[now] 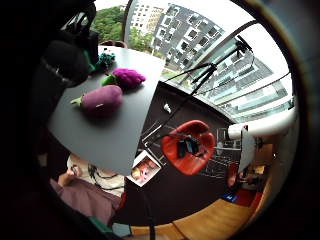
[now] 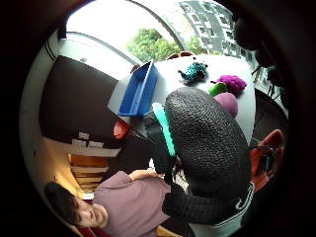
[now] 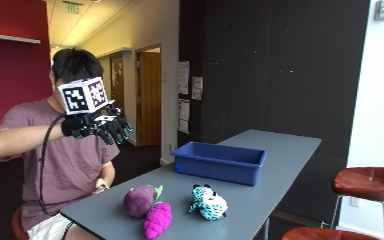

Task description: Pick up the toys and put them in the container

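The gloved right hand (image 3: 102, 127) is raised in front of the person's face, well above the tabletop (image 3: 272, 150), its fingers hanging relaxed and slightly curled with nothing in them; my guess is that it sits up there as a ready pose, since no toy has been taken yet. The other hand is down near the lap at the tabletop's near corner, and I cannot tell what it is doing. Seen from the outside view, below the glove at about five o'clock from it, three soft toys lie bunched at the near end of the tabletop: a plush eggplant (image 3: 140, 200) with a green stem, a magenta bumpy plush (image 3: 157, 220) touching it at about five o'clock, and a teal and white spotted plush animal (image 3: 208, 202) just beside them at three o'clock. They sit together within easy reach of the seated person, which suits a one-by-one pickup. Further along, at roughly one o'clock from the toys, stands the blue container (image 3: 220, 167), an open rectangular bin; what shows of its inside holds nothing, so by my reckoning all three toys have yet to go in. A brown stool (image 3: 372, 182) stands off the tabletop's far side.
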Demonstrator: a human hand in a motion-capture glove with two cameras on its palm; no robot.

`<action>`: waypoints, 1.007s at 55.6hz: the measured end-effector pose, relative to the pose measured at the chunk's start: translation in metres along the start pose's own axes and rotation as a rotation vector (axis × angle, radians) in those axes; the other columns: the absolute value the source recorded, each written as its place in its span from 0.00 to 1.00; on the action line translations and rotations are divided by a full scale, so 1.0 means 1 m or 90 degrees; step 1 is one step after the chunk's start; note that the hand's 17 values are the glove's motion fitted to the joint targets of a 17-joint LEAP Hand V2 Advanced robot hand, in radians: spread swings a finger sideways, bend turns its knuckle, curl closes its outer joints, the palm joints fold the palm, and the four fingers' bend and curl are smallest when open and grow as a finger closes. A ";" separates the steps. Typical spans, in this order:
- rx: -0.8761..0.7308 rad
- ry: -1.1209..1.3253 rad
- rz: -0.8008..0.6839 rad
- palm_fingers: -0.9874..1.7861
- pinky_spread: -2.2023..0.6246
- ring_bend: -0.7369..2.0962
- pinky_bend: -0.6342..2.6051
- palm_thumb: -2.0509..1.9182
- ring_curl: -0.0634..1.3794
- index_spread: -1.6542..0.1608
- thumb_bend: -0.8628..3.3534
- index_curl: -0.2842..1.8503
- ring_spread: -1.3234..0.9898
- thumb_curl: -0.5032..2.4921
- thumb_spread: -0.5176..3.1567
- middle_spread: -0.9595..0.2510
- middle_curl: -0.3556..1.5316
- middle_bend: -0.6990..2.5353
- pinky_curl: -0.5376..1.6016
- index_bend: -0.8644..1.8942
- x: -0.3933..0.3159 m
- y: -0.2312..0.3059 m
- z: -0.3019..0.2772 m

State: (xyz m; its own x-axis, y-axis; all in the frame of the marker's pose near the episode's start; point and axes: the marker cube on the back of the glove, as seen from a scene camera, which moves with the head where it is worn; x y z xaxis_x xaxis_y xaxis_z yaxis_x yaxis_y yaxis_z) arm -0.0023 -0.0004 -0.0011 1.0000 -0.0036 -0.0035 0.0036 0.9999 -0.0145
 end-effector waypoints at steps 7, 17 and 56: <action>-0.041 0.026 0.005 0.54 0.74 0.50 0.39 0.49 0.18 0.84 0.19 0.15 0.50 0.17 0.39 0.75 0.24 0.30 0.35 0.34 -0.007 -0.011 -0.004; -0.083 0.109 0.000 0.44 0.74 0.53 0.42 0.49 0.22 0.82 0.19 0.16 0.47 0.18 0.47 0.71 0.28 0.31 0.39 0.34 -0.015 -0.029 -0.003; -0.307 0.278 -0.064 0.33 0.79 0.41 0.49 0.52 0.18 0.78 0.20 0.22 0.55 0.24 0.46 0.71 0.34 0.27 0.42 0.37 0.016 -0.073 0.200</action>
State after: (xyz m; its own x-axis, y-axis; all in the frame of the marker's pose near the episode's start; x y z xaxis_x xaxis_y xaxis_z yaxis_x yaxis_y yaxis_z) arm 0.0146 -0.0701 0.2002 0.9014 -0.2029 -0.3824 -0.0071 0.8763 -0.4817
